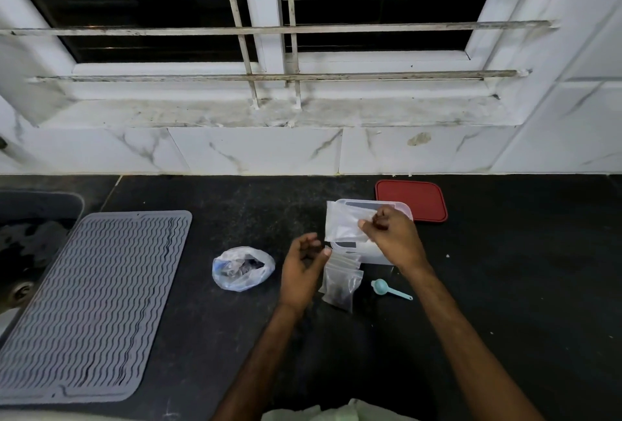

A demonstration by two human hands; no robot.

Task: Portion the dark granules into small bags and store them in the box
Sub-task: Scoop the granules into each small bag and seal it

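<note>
Right of centre, the right hand (390, 232) pinches an empty small clear zip bag (343, 223) by one edge, holding it over the open clear rectangular plastic box (373, 255). The left hand (303, 267) hovers just left of it, fingers loosely curled and gripping nothing. Below the box lie filled small clear bags (340, 287) with dark granules in their bottoms, not yet stored. The supply, a crumpled thin plastic bag of dark granules (242, 267), sits left of the left hand. A teal plastic scoop (387, 287) lies to the lower right of the filled bags on the black stone counter (505, 286). The step in hand looks like opening the fresh bag. Both thumbs should part the zip lips fully, then one hand should hold the mouth wide and upright near the supply, so the scoop empties without spilling. A flat red lid (410, 200) lies behind the box.
</note>
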